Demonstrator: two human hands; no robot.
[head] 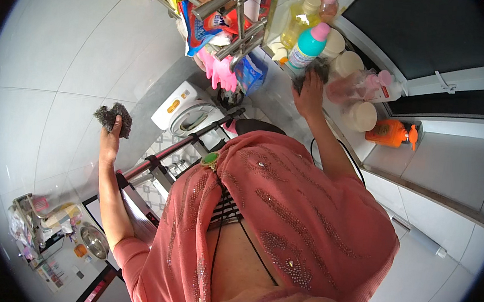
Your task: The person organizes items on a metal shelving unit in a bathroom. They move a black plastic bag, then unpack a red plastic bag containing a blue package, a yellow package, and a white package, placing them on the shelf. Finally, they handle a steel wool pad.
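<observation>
My left hand (111,141) is raised beside the tiled wall, its thumb and fingers closed on a grey wire-mesh scouring pad (117,118). My right hand (310,96) reaches onto a ledge below the window, with the fingers on a dark, crumpled bundle (320,69). Whether the bundle is cloth or a scouring pad I cannot tell. Just beyond those fingers stands a teal bottle with a pink cap (306,48). A clear pink pump bottle (353,87) is close on the right.
Cream tubs (359,116), a yellow pump bottle (298,24) and an orange pump bottle (386,132) line the ledge. Pink rubber gloves (219,69) hang under a metal rack (239,30) loaded with packets. Lower down are a white washing machine (185,107) and a dark rail (168,151).
</observation>
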